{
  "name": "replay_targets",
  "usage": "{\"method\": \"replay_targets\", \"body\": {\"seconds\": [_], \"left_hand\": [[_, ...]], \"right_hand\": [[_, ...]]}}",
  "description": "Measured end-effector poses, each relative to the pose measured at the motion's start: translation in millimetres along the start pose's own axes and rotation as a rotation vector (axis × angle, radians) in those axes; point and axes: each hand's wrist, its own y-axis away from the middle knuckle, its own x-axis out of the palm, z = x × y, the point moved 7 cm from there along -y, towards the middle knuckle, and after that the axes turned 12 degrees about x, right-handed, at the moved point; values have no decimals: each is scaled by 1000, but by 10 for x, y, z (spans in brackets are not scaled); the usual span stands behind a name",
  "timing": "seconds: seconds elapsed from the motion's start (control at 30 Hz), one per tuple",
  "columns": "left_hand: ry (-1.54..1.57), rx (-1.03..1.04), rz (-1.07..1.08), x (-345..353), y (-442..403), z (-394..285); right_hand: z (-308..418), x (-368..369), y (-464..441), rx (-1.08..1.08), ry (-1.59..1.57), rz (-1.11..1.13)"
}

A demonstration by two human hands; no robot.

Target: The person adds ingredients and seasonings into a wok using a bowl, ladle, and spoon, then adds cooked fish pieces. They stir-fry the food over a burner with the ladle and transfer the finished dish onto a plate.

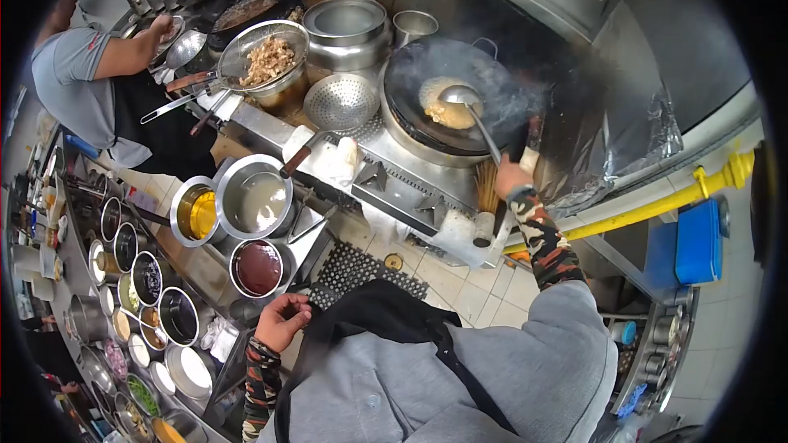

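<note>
My right hand (514, 178) is closed around the handle of a metal ladle (486, 135). The ladle's bowl dips into a pale brown, bubbling mixture (447, 115) in a dark wok (404, 102), and smoke or steam drifts over the wok's right side. Low in the view, my left hand (281, 324) hangs beside my black apron (353, 312); its fingers are loosely curled, apart from the thumb, with nothing visible between them. Below my right hand, a bamboo brush (485, 197) stands at the stove's front edge.
Left of the wok lies a perforated skimmer (342, 102). Beyond it, a strainer (263, 41) holds browned pieces over a pot. Pots of yellow oil (197, 212), cloudy liquid (256, 201) and dark red sauce (259, 268) stand nearer. A co-worker (90, 74) works at far left.
</note>
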Motion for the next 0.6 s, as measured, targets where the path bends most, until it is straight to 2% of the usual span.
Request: {"method": "replay_targets", "body": {"seconds": [0.03, 0.1, 0.17, 0.2, 0.27, 0.33, 0.4, 0.43, 0.47, 0.53, 0.6], "left_hand": [[-8, 3, 5, -9, -2, 49], [25, 45, 24, -7, -15, 172], [86, 29, 43, 2, -19, 237], [50, 18, 66, 6, -36, 226], [50, 39, 63, 28, -101, 201], [47, 48, 65, 63, -138, 142], [58, 75, 64, 89, -156, 60], [71, 92, 62, 90, -140, 30], [58, 96, 49, 70, -118, 18], [64, 101, 31, -7, -45, 33], [72, 90, -12, -92, 31, 104]], "right_hand": [[-186, 162, 1, 15, -46, 38], [-203, -135, 321, -44, -122, -30], [-196, -237, 631, -180, -315, -18], [-122, -406, 802, -197, -420, 62], [-135, -358, 860, 49, -596, 450], [-72, -335, 878, 172, -660, 599], [74, -123, 419, -432, -413, -2], [39, 74, 125, -524, -394, -158], [23, 88, -92, -326, -445, 18], [82, -61, -294, -100, -527, 218], [88, 19, -557, -81, -552, 205]]}}
